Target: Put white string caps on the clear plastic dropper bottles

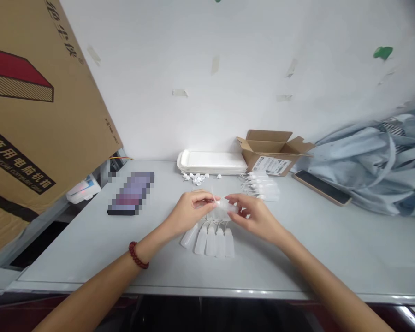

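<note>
Over the middle of the desk, both hands hold one small translucent plastic bottle point(232, 206) lying roughly sideways. My left hand point(192, 210) pinches its neck end, where a thin white strip or tube sticks up. The fingers of my right hand point(257, 216) are closed round the bottle's body. Just below the hands, several similar bottles point(210, 242) lie in a row with thin curved tubes at their tops. More such bottles point(263, 186) lie piled beyond my right hand. Small white caps point(198, 179) are scattered behind my left hand.
At the wall lie a stack of white envelopes point(212, 161) and an open cardboard box point(271, 154). A phone point(321, 186) rests beside blue-grey fabric point(373, 161) on the right. A blurred-out device point(131, 193) lies left, near a large carton point(51, 124).
</note>
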{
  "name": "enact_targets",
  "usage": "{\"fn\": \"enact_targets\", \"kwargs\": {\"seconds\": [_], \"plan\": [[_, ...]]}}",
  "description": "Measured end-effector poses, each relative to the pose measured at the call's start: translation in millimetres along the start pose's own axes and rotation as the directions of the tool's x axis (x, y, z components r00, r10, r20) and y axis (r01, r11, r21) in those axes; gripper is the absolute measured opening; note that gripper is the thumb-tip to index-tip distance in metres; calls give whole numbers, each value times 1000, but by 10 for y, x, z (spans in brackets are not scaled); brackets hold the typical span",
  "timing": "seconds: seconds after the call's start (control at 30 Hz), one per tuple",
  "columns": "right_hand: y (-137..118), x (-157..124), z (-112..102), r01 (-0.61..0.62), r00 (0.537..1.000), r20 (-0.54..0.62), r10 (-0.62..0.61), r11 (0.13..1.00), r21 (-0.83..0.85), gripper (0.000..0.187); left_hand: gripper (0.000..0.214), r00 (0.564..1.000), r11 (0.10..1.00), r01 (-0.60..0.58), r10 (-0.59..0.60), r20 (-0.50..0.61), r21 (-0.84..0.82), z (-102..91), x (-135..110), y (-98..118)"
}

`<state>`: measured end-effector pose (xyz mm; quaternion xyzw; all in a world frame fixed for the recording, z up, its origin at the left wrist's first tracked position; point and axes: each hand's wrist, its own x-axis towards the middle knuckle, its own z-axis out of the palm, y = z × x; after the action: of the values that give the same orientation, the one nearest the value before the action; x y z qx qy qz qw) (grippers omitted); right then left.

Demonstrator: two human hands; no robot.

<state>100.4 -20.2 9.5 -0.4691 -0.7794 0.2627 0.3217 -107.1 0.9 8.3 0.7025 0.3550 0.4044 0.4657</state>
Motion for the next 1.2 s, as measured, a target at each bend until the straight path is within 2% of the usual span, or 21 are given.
{"fn": "enact_targets", "kwargs": {"seconds": [0.2, 0.53, 0.7, 0.8, 0.87, 1.07, 1.2], "plan": [[5, 5, -15, -28, 998, -54, 35, 991, 128, 26, 15, 1000, 999, 18, -19, -18, -39, -19, 11, 24], [-17, 20, 7, -133, 991, 36, 129, 905, 403, 24, 17, 1000, 993, 8, -9, -5, -116, -28, 4, 53], [-60, 27, 21, -151, 988, 31, 152, 895, 420, 25, 24, 990, 984, 144, -143, 14, -102, -33, 10, 86], [-65, 30, 31, -148, 988, 33, 148, 894, 422, 24, 38, 963, 960, 266, -259, 79, -83, -25, 8, 72], [-62, 28, 38, -158, 987, 42, 156, 890, 428, 25, 41, 953, 955, 290, -281, 114, -66, -19, 2, 65], [-38, 22, 43, -206, 978, 68, 198, 857, 473, 29, 29, 988, 988, 126, -134, 82, 89, -3, -33, 68], [-38, 26, 23, -243, 969, 91, 228, 833, 497, 31, 24, 999, 992, 8, -14, 48, 129, 14, -43, 63]]}}
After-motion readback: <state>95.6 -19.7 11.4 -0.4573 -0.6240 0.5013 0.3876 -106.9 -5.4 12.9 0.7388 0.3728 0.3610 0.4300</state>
